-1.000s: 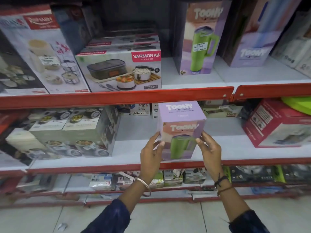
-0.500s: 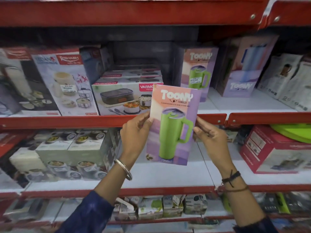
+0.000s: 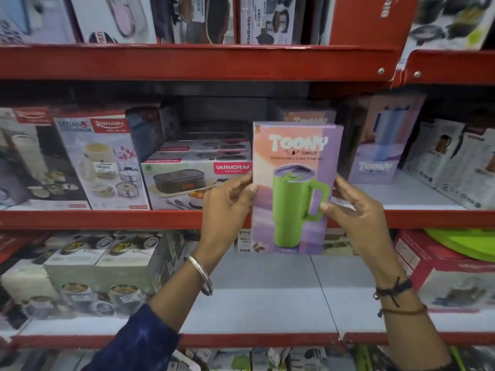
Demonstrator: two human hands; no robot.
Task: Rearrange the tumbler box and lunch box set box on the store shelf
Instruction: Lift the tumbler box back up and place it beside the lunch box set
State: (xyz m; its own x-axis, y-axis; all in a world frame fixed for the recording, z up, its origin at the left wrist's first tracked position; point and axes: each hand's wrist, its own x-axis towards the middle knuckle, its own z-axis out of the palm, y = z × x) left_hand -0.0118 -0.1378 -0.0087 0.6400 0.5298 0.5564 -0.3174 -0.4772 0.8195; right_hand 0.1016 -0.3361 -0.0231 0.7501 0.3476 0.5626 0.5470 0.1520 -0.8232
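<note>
In front of the middle shelf (image 3: 107, 219), I see both hands, left hand (image 3: 227, 202) and right hand (image 3: 356, 210), clamping the tumbler box (image 3: 294, 188) upright in mid-air; the lunch box set box (image 3: 197, 183) sits at nine o'clock, neither placed yet, I judge.

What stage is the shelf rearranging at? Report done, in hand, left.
Done: nothing visibly placed. In hand: the tumbler box is gripped between left hand and right hand, raised before the middle shelf. Left: shelve it; the Varmora lunch box set box sits untouched.
</note>
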